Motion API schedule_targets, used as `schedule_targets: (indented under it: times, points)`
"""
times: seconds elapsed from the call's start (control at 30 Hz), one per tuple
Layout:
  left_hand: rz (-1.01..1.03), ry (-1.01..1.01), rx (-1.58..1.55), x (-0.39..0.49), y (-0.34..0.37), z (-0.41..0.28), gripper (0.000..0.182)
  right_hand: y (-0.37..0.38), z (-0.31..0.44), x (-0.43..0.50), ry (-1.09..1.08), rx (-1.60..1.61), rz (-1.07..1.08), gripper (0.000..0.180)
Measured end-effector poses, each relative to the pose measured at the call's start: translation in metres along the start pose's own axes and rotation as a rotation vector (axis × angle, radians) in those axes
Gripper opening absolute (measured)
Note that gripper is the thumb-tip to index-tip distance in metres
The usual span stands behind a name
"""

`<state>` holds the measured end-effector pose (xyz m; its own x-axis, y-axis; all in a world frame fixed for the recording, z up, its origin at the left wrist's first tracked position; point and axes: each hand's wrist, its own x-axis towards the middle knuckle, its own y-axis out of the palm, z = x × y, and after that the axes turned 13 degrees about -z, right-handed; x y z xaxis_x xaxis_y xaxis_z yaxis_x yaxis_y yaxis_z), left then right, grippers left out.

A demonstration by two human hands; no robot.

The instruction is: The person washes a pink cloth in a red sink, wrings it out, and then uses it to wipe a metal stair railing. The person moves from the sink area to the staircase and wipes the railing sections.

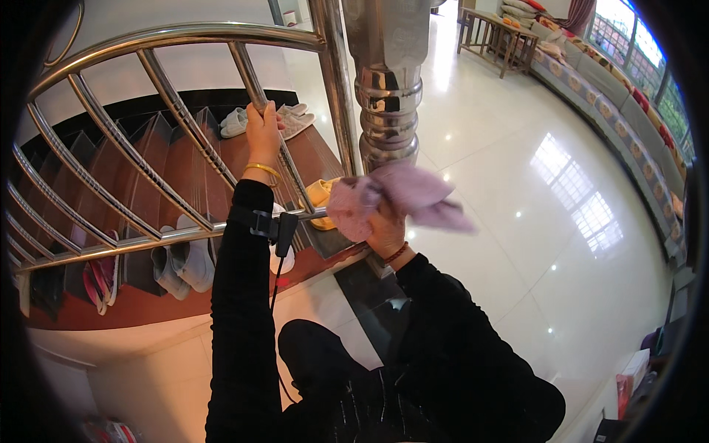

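Observation:
My left hand (263,135) is closed around a metal baluster (247,72) of the stair railing, below the curved handrail (183,34). In my right hand (386,228) is a pink cloth (418,191), bunched and partly blurred, against the lower part of the thick polished metal newel post (389,105). The cloth's loose end sticks out to the right over the tiled floor. Just left of the cloth, behind the railing, yellow slippers (320,191) sit on a stair. The cloth hides part of the post's base.
Red-brown stairs (149,149) behind the railing carry pale slippers (235,123), grey-white shoes (191,260) and pink shoes (102,282). A wooden table (493,33) stands at the back, beside a long sofa (604,105) along the right. A white box (633,368) lies at lower right.

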<state>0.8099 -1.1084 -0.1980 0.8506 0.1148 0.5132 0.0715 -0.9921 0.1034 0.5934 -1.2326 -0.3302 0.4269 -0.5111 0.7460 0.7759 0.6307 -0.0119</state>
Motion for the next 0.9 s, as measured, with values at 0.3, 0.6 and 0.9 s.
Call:
schedule_targets:
  times: [0.3,0.6,0.9]
  points:
    - [0.098,0.087,0.045,-0.001,-0.007,-0.007,0.025,-0.069,-0.079,-0.077,-0.117,-0.266,0.18,0.031]
    - [0.016,0.029,0.075,0.0,-0.001,-0.005,0.031,-0.069,-0.077,0.102,-0.049,-0.129,0.04,0.054]
    - [0.036,0.076,0.047,-0.001,-0.002,-0.004,0.028,-0.059,-0.117,-0.079,-0.113,-0.662,0.169,0.022]
